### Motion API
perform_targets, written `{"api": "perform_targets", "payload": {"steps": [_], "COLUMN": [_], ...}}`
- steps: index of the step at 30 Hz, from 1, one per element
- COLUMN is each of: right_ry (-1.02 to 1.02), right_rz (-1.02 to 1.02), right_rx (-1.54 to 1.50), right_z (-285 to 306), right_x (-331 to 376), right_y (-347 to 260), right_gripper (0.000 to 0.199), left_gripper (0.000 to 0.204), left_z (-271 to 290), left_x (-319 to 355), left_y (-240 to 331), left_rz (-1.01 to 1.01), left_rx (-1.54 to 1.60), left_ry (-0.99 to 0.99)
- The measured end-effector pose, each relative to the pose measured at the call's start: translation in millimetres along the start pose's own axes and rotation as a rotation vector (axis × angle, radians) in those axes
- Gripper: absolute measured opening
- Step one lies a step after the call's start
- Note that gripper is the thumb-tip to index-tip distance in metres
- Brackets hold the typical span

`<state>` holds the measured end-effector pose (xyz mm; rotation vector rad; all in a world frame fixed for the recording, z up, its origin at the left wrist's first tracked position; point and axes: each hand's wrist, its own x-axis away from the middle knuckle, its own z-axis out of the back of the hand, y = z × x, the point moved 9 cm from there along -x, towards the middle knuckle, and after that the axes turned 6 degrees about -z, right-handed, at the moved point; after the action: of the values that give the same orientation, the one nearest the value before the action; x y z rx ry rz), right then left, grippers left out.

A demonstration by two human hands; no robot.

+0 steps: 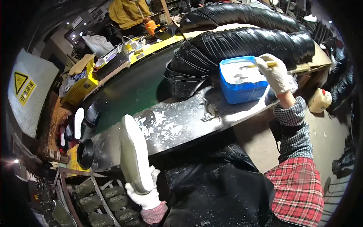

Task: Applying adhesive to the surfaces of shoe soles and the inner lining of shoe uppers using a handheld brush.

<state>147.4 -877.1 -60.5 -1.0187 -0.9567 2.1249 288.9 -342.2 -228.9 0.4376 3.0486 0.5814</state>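
Note:
My left hand, in a white glove, grips the lower end of a long pale shoe sole and holds it upright over the near edge of the metal bench. My right hand, also gloved, reaches out over a blue tub filled with white paste. It holds a small yellow-handled brush whose tip is at the paste surface. The tub stands on the bench, next to a large black ribbed duct.
A dark green conveyor belt runs behind the bench, with a shoe and a white sole on it. Yellow boxes stand at the left. A rack of dark shoe lasts sits below. A person in a yellow jacket is at the far side.

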Motion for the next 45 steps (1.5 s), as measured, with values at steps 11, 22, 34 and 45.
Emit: {"api": "perform_targets", "payload": {"steps": [11, 22, 34, 45], "right_ry": [-0.170, -1.022, -0.894, -1.228], "right_rz": [0.034, 0.156, 0.365, 0.119], "right_rx": [-0.162, -0.670, -0.353, -0.530], "right_z": [-14, -344, -375, -295], "right_x": [37, 152, 117, 207], "right_y": [-33, -187, -208, -201], "right_gripper": [0.026, 0.023, 0.032, 0.014], "left_gripper": [0.099, 0.089, 0.086, 0.082], "left_z": [71, 150, 112, 66], "left_x": [68, 29, 33, 28], "left_y": [-64, -57, -60, -43], "left_rz": [0.617, 0.440, 0.545, 0.557], "left_rx": [-0.120, 0.419, 0.499, 0.715], "left_ry": [0.334, 0.011, -0.169, -0.247]}}
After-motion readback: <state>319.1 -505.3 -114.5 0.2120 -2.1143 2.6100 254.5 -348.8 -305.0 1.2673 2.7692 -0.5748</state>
